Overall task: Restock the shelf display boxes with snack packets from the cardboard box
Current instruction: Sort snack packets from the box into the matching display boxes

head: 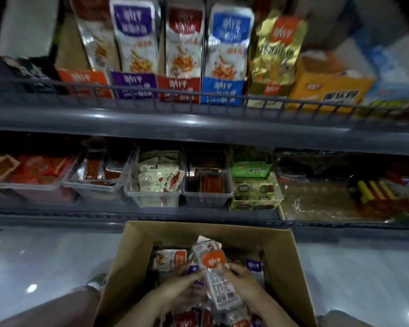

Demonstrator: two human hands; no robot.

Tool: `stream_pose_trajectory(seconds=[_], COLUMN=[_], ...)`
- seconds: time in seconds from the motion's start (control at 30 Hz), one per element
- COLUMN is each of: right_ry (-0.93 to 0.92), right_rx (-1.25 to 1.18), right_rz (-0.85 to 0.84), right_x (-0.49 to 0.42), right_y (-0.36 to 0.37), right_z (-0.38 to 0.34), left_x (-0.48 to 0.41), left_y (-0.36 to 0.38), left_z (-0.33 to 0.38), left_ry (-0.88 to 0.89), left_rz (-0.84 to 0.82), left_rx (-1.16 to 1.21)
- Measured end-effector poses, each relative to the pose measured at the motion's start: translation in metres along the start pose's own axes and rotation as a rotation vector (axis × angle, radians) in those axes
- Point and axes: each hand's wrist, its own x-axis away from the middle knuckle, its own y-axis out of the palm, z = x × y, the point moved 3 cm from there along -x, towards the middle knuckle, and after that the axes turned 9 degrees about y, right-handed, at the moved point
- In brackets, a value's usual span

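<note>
**Both hands hold a bundle of snack packets [219, 279] inside the cardboard box [137, 246].**
The right hand [243, 282] has its fingers [223, 267] curled round the bundle's right edge. The left hand [184, 287] meets the left edge, but blur hides whether its fingers curl. The bundle sits above loose packets in the box. Such film packets are probably light, soft and slippery, so squeezing both long sides should stop the stack fanning on the way to the orange display box [85, 84].
</note>
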Motion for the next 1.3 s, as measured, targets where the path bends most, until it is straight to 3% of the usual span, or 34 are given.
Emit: stream_pose_trajectory(seconds=[0.17,0.53,0.63,0.8,0.93,1.17,1.3], right_ry=[-0.165,-0.517,-0.529,-0.438,-0.374,-0.452,-0.546], right_rx=[0.122,-0.063,-0.166,-0.322,-0.504,-0.110,0.104], right_rz=[-0.050,0.101,0.168,0.214,0.183,0.336,0.458], right_x=[0.058,0.192,0.197,0.187,0.183,0.179,0.171], right_y=[-0.007,-0.041,-0.052,-0.051,-0.051,-0.034,-0.034], right_z=[-0.043,-0.117,-0.122,-0.130,-0.135,-0.144,-0.142], left_x=[0.046,0.154,0.153,0.147,0.144,0.128,0.123], left_y=[0.003,0.043,0.041,0.047,0.048,0.079,0.084], left_z=[0.054,0.152,0.154,0.150,0.152,0.137,0.137], left_ry=[0.174,0.593,0.672,0.644,0.683,0.545,0.570], left_rz=[0.033,0.078,0.172,0.196,0.242,0.088,0.079], left_rx=[-0.156,-0.305,-0.155,-0.004,0.046,-0.048,-0.034])
